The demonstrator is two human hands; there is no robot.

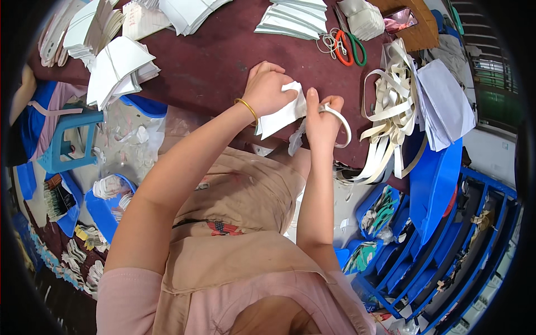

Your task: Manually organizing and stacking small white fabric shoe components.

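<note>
At the table's near edge, my left hand (267, 92) is closed, with its thumb pressing on a white fabric piece (282, 118) that hangs over the edge. A gold bangle (247, 110) circles that wrist. Close on its right, my right hand (324, 120) is shut on a white strap (347, 129), which loops out past the fingers. The far corner of the fabric piece reaches toward this hand; whether the fingers touch it, I cannot tell. A bit of clear plastic (296, 140) dangles below the fabric.
Stacks of white pieces (293, 19) line the far side of the dark red table (218, 61). Red-and-green-handled scissors (349, 47) and a phone (401, 21) lie at far right. Cream straps (391, 106) spill over the right edge. Blue bins (109, 206) and a blue stool (61, 145) stand below.
</note>
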